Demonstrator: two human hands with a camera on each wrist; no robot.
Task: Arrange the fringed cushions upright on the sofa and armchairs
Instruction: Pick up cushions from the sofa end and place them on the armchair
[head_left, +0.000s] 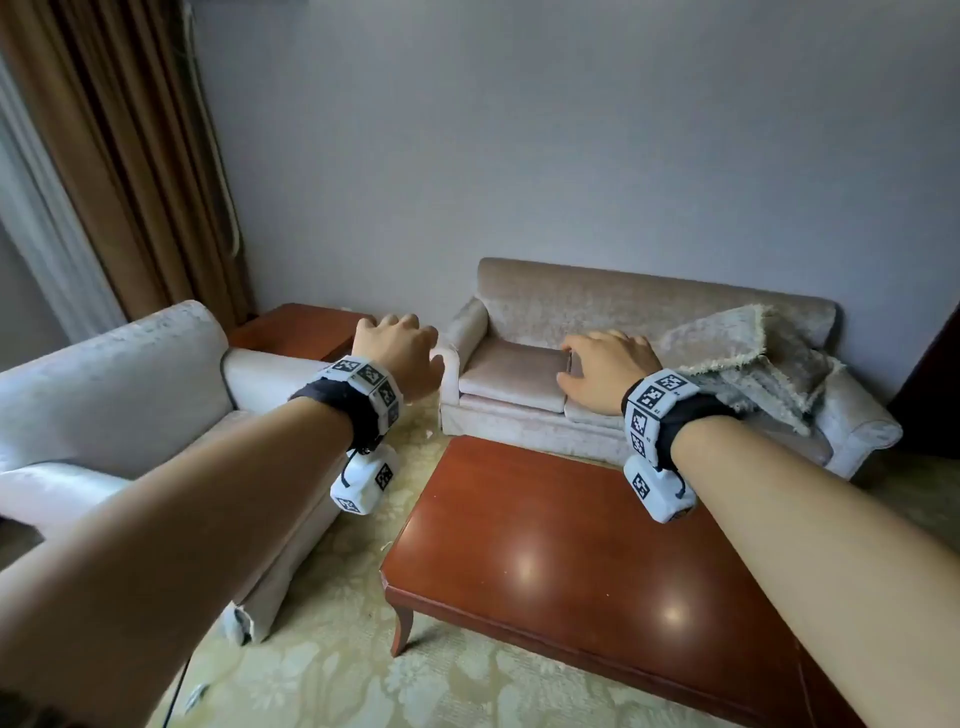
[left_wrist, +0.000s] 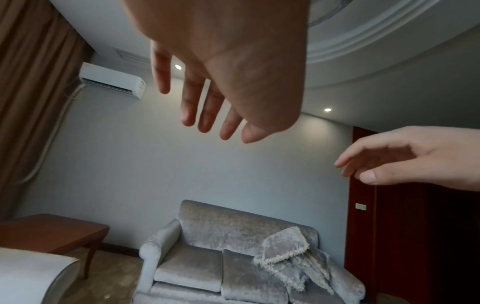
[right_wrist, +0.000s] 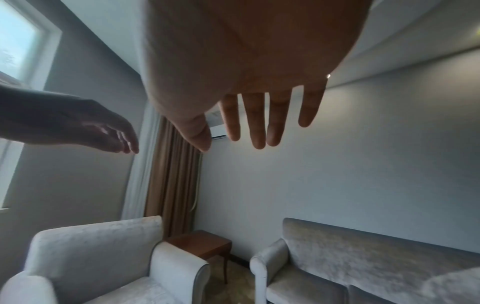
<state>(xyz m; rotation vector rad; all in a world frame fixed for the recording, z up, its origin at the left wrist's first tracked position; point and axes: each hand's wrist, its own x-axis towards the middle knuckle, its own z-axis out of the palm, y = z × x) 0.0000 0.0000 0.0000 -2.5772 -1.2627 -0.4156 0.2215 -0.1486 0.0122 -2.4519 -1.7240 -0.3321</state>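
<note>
Fringed cushions (head_left: 748, 358) lie heaped and slumped on the right end of the beige sofa (head_left: 571, 301), also seen in the left wrist view as fringed cushions (left_wrist: 288, 259) on the sofa (left_wrist: 215, 226). A pale armchair (head_left: 104, 374) stands at the left with no cushion on it; it also shows as the armchair (right_wrist: 96, 246). My left hand (head_left: 397, 353) and right hand (head_left: 608, 369) are both held out in the air above the coffee table, fingers straight and relaxed, holding nothing. The left hand (left_wrist: 207, 92) and right hand (right_wrist: 254, 115) show empty palms.
A glossy red-brown coffee table (head_left: 597, 561) stands between me and the sofa. A small wooden side table (head_left: 301, 330) fills the corner between armchair and sofa. Brown curtains (head_left: 119, 156) hang at the left. A dark red door (left_wrist: 415, 226) is right of the sofa.
</note>
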